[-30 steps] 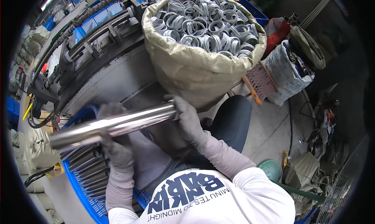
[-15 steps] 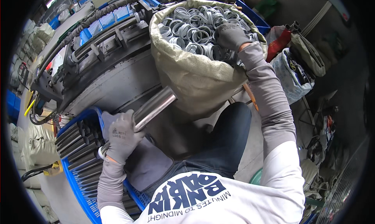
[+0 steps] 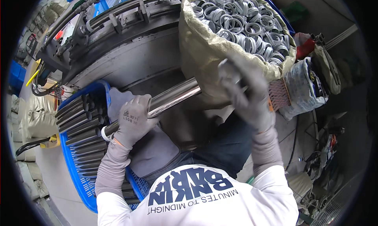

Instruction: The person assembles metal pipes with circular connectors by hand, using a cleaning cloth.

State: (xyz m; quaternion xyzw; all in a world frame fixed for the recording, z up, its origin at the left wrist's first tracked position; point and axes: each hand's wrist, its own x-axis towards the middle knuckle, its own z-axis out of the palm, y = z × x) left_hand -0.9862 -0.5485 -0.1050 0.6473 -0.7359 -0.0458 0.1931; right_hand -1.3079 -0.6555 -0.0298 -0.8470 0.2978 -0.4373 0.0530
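My gloved left hand (image 3: 136, 116) is wrapped round a shiny metal tube (image 3: 177, 96), which slants up to the right over my lap. Below that hand, a pale ring (image 3: 104, 133) sits around the tube's lower end, by my wrist. My gloved right hand (image 3: 252, 94), blurred by motion, is off the tube's upper end and in front of the sack. Between its fingertips is a small grey ring (image 3: 229, 71), also smeared. The woven sack (image 3: 208, 56) is full of loose grey rings (image 3: 232, 25).
To the left, a blue plastic basket (image 3: 75, 178) holds several dark tubes (image 3: 80, 119). A machine with rollers and rods (image 3: 118, 25) runs along the far left. Right of the sack stands a translucent bag (image 3: 301, 90). My legs (image 3: 212, 143) are under the tube.
My right hand has come out of the sack, toward me and the tube's upper end, with a ring in its fingers. The view has shifted; the left hand keeps its hold.
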